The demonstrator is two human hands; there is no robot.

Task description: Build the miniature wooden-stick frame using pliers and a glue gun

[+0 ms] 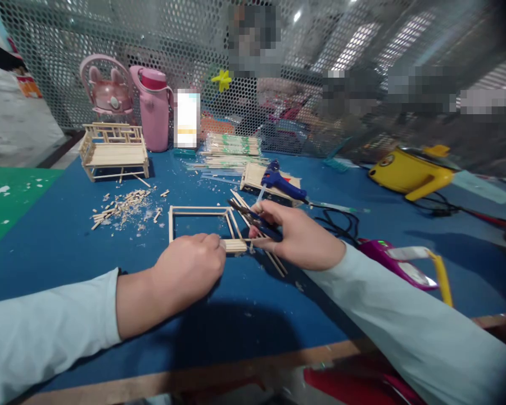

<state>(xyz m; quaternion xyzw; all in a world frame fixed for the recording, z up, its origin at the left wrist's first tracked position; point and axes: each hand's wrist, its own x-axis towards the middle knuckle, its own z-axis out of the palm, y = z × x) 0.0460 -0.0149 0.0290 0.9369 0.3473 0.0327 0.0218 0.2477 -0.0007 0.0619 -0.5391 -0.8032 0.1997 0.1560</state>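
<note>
In front of me lies a rectangular frame (200, 209) glued up from thin wooden sticks, with a row of sticks along its near side. My left hand (194, 263), fingers curled closed, grips that near side. Dark-handled pliers (259, 224), possibly cutters, are in my right hand (303, 233), their jaws pointing up and left. The right fingertips sit by the frame's near right corner. Several loose sticks (276, 263) lie under the right hand. Just beyond it a blue glue gun (282, 183) rests on a small stick-built piece (253, 174).
A miniature stick bench (116, 154) stands at the back left, with a heap of stick offcuts (129, 205) before it. Behind are a pink bottle (155, 112), a lit phone (186, 119) and bundled sticks (231, 145). To the right are a yellow pot-like object (409, 169) and a cable (341, 220).
</note>
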